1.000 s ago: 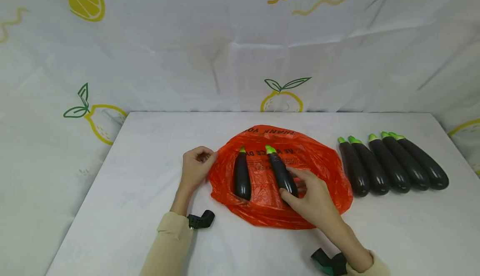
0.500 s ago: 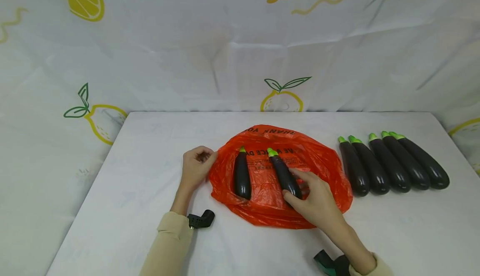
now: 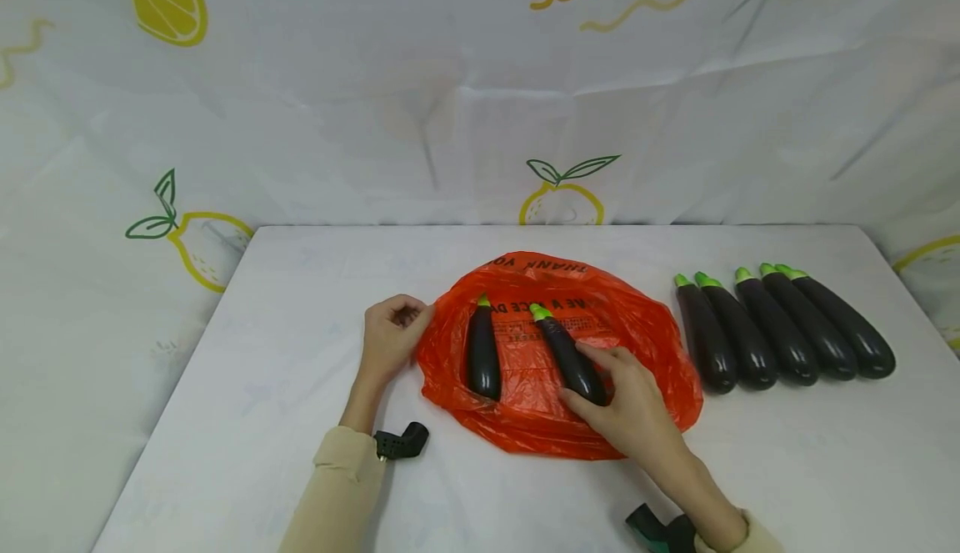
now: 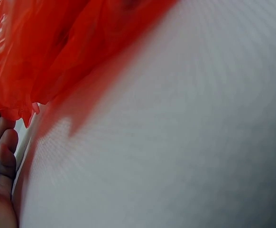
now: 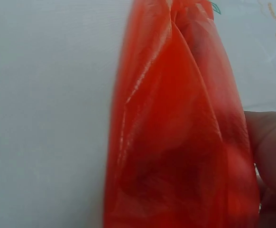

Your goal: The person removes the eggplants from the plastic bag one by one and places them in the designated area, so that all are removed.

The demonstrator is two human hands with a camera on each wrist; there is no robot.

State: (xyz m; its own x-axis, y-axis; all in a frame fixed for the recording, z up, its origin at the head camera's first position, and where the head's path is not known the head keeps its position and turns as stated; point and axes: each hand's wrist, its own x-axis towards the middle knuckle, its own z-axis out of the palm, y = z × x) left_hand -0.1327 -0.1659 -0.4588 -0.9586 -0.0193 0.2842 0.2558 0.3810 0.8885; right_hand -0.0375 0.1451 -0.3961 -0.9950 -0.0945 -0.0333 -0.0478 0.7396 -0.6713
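Note:
In the head view, a red plastic bag lies spread in the middle of the white table. One eggplant with a green stem rests on its left part. A second eggplant lies slanted to the right of it. My right hand straddles the second one's lower end, thumb below left and fingers along the upper right; the thumb seems clear of its skin. At the bag's left edge, my left hand pinches the plastic. In the left wrist view, curled fingers meet the crumpled bag rim.
Several more eggplants lie side by side on the table's right, close to the bag's right edge. A white cloth backdrop with lemon prints hangs behind the table.
The second eggplant has turned to a steeper slant, its lower end shifting right and its stem sinking slightly nearer. My right thumb has slid off it. The left hand stays put.

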